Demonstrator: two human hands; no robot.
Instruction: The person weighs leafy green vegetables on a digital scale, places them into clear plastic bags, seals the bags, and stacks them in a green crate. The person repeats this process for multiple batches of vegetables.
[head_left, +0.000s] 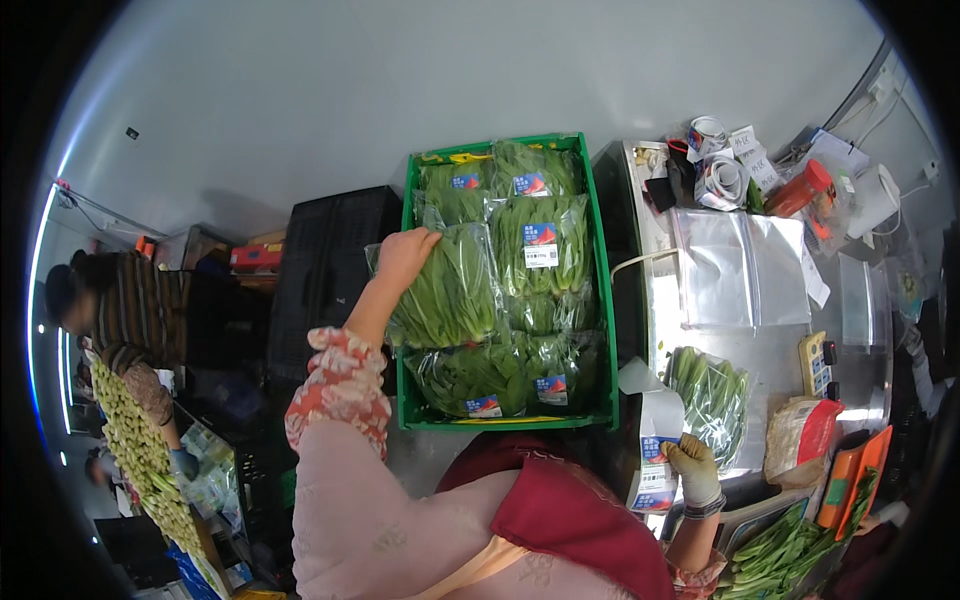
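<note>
A green plastic crate (607, 330) stands before me, filled with clear bags of leafy greens, several bearing blue and red labels. My left hand (405, 256), bare, grips the upper left of a bag of leafy greens (450, 292) that overlaps the crate's left wall; no label shows on its upper face. At the lower right, my right hand (691, 463), in a pale stained glove, pinches a strip of printed labels (654, 472). Just beyond that hand, another bagged bunch of greens (709, 401) lies on the metal table (780, 375).
On the table are clear plastic bags (720, 270), label rolls (721, 180), a red-lidded jar (802, 187) and a power strip (816, 364). Loose greens (772, 555) lie lower right. Black crates (330, 277) stand left; beyond them, a person (135, 315) works beside piled vegetables (135, 442).
</note>
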